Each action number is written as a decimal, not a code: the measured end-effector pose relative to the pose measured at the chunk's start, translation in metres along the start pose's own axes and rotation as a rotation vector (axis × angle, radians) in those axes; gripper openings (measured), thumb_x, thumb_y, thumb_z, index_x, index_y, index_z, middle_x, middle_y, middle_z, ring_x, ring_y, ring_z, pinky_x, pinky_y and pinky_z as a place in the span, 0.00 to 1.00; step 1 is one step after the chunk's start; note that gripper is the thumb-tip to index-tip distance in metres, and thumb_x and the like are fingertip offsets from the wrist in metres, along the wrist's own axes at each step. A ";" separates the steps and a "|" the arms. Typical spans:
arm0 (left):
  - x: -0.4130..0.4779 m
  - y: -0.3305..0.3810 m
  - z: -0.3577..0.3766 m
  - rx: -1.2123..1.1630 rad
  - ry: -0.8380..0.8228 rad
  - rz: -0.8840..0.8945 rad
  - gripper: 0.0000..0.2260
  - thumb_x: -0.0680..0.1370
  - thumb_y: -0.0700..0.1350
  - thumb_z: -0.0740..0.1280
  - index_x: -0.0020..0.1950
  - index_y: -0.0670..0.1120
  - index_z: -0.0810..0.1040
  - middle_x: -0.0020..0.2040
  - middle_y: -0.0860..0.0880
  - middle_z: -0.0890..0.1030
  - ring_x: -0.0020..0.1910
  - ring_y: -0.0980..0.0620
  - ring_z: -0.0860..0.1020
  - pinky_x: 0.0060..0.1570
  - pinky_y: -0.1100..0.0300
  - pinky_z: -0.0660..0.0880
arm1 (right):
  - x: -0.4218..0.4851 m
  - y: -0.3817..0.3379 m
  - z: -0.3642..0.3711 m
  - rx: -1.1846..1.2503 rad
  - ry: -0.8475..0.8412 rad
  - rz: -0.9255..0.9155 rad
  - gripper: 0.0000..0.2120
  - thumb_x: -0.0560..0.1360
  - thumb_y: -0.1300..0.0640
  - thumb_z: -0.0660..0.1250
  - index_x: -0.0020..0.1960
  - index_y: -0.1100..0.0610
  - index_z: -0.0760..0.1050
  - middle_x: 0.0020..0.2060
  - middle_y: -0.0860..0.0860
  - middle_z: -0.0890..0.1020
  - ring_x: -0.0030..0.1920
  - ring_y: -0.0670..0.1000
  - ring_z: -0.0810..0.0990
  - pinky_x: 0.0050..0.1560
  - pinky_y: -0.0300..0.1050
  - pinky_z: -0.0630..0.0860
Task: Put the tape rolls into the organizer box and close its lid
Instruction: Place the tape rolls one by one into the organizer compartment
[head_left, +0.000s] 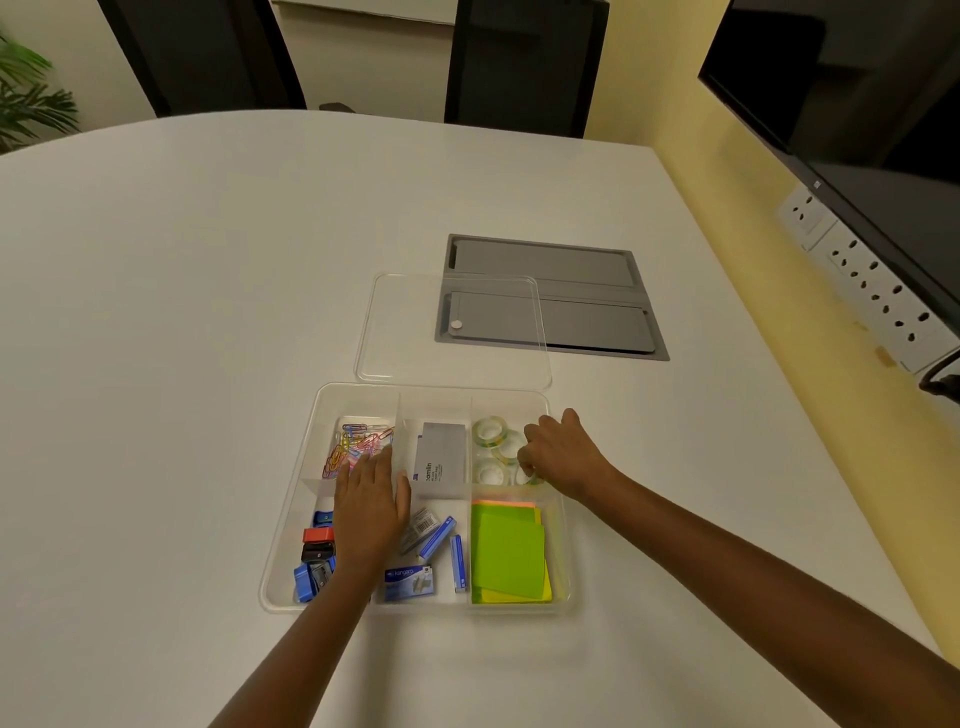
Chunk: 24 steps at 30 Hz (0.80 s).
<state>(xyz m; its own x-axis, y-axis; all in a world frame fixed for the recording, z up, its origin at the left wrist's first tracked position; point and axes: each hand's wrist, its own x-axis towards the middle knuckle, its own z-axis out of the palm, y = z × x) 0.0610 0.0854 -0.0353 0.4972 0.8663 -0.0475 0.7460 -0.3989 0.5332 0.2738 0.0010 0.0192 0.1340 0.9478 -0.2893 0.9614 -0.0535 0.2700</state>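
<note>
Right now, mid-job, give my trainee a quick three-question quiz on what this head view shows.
1. True or false: the clear lid is already on the organizer box.
2. Which compartment holds the tape rolls: A far right, B near left, C near right?
3. What lies under the left hand at the far left?

Key:
1. False; it lies on the table beyond the box.
2. A; the right hand is lowering a roll there.
3. Coloured paper clips.
</note>
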 end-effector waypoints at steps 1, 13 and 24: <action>0.000 0.000 0.000 -0.001 0.003 -0.001 0.25 0.75 0.50 0.48 0.66 0.39 0.67 0.63 0.39 0.75 0.65 0.41 0.71 0.73 0.45 0.58 | 0.000 -0.001 0.002 0.011 0.003 0.007 0.09 0.77 0.63 0.62 0.54 0.58 0.77 0.55 0.56 0.78 0.57 0.58 0.73 0.56 0.54 0.67; -0.001 0.001 0.000 0.007 0.023 0.006 0.24 0.75 0.49 0.49 0.64 0.38 0.69 0.60 0.37 0.77 0.63 0.40 0.73 0.72 0.44 0.60 | -0.005 -0.012 -0.021 -0.214 0.077 -0.037 0.12 0.52 0.59 0.81 0.23 0.52 0.78 0.22 0.47 0.81 0.26 0.45 0.80 0.32 0.35 0.74; -0.002 0.001 0.000 0.009 0.017 -0.002 0.25 0.75 0.50 0.49 0.64 0.38 0.69 0.61 0.37 0.77 0.63 0.39 0.73 0.73 0.44 0.59 | 0.011 0.002 -0.004 0.016 -0.099 -0.166 0.12 0.71 0.74 0.59 0.32 0.63 0.69 0.34 0.59 0.71 0.44 0.56 0.75 0.34 0.46 0.63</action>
<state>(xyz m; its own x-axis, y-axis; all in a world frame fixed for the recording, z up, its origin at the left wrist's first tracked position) 0.0609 0.0836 -0.0344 0.4881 0.8721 -0.0348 0.7513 -0.3995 0.5254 0.2765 0.0122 0.0205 -0.0041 0.9084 -0.4180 0.9758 0.0950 0.1969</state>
